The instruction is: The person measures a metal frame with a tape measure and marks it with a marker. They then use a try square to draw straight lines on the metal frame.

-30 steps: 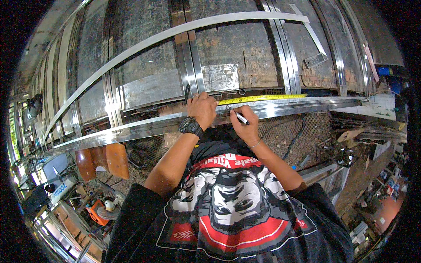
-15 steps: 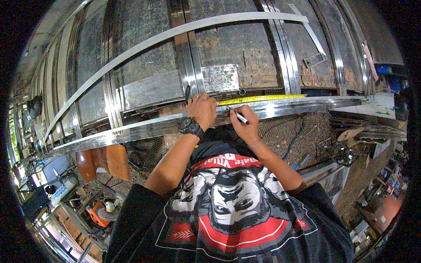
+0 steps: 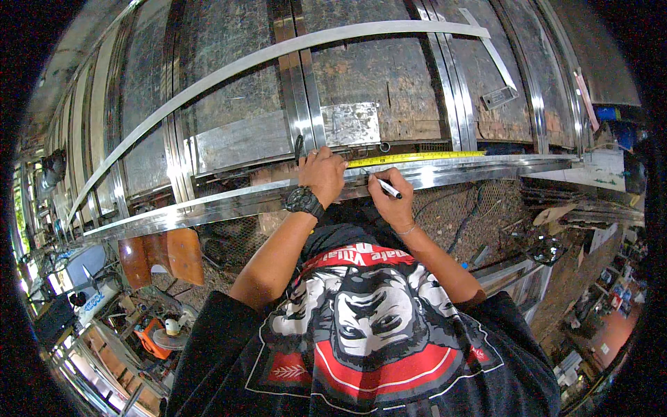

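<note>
My left hand [image 3: 322,175], with a black watch on its wrist, is closed over the left end of a yellow tape measure [image 3: 417,158]. Its blade runs rightward along a long shiny metal bar [image 3: 445,174]; the fingers hide the tape's other end. A slim black object [image 3: 299,147] stands beside the left fingers, and I cannot make out its kind. Just right of there, my right hand [image 3: 394,201] grips a black-and-white marker [image 3: 389,187] between thumb and fingers. It is held at the bar's near side, its tip mostly hidden by the fingers.
Across the worn dark bench top lie several metal profiles [image 3: 300,90]. A long pale flat strip [image 3: 243,64] crosses them. At the far right rests a metal square [image 3: 499,97]. Wire mesh [image 3: 434,208] and gravel show below the bar; a brown curved chair seat [image 3: 163,257] is at left.
My right hand has shifted slightly to the right along the bar with the marker. My left hand stays almost in place on the tape measure.
</note>
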A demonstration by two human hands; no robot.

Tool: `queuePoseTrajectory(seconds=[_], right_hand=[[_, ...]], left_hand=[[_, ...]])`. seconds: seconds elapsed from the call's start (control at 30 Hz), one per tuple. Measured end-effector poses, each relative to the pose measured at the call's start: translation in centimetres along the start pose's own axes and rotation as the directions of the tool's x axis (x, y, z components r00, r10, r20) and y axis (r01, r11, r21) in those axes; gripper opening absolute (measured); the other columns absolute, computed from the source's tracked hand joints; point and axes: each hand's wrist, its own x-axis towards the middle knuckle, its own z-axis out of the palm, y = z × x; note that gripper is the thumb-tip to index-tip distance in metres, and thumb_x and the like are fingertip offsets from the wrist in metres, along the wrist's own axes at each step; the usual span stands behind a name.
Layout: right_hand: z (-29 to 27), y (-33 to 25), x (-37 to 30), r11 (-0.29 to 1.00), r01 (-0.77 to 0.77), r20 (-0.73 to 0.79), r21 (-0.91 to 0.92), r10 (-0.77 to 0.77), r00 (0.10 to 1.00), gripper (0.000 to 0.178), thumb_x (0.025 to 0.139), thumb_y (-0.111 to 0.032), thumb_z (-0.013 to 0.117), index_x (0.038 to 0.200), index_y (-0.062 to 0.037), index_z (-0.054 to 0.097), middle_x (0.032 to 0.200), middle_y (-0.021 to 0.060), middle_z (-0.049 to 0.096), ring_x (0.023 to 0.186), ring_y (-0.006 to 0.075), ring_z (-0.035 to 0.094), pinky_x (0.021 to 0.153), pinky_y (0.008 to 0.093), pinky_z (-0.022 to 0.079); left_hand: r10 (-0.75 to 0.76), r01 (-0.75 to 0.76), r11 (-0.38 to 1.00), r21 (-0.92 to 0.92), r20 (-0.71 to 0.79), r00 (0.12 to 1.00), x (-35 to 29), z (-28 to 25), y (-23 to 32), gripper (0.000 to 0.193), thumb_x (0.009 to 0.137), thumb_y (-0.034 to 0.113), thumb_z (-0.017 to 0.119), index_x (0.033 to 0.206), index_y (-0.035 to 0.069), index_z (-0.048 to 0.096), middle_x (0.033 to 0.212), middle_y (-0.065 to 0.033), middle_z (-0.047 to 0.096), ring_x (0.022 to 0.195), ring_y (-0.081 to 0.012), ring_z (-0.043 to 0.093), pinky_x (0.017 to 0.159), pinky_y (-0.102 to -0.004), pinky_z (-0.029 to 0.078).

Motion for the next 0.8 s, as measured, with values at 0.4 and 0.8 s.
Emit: queuePoseTrajectory(seconds=[0.4, 0.8], right_hand=[[-1.4, -1.1, 4.2, 0.755, 0.408, 0.157, -0.513, -0.385, 0.91, 0.033, 0.087, -0.004, 0.073, 0.119, -0.0117, 0.068, 0.108, 0.0074, 0.071, 0.114, 0.0295, 0.061, 0.108, 0.0462, 0.034], [-0.9, 1.6, 4.8, 0.818, 0.36, 0.258, -0.449, -0.267, 0.928, 0.033, 0.08, 0.003, 0.07, 0.109, -0.0108, 0.059, 0.101, 0.0068, 0.066, 0.098, 0.0335, 0.059, 0.1, 0.0472, 0.037]], left_hand=[[0.004, -0.003, 1.0, 0.02, -0.014, 1.0, -0.1, 0.4, -0.3, 0.023, 0.095, 0.033, 0.065, 0.101, 0.015, 0.077, 0.106, -0.0095, 0.068, 0.105, -0.0357, 0.063, 0.088, -0.0497, 0.047], [0.079, -0.079, 0.997, 0.017, 0.017, 0.997, -0.8, -1.1, -2.5, 0.031, 0.088, 0.027, 0.066, 0.112, 0.007, 0.065, 0.103, -0.0171, 0.069, 0.099, -0.0407, 0.065, 0.084, -0.0531, 0.051]])
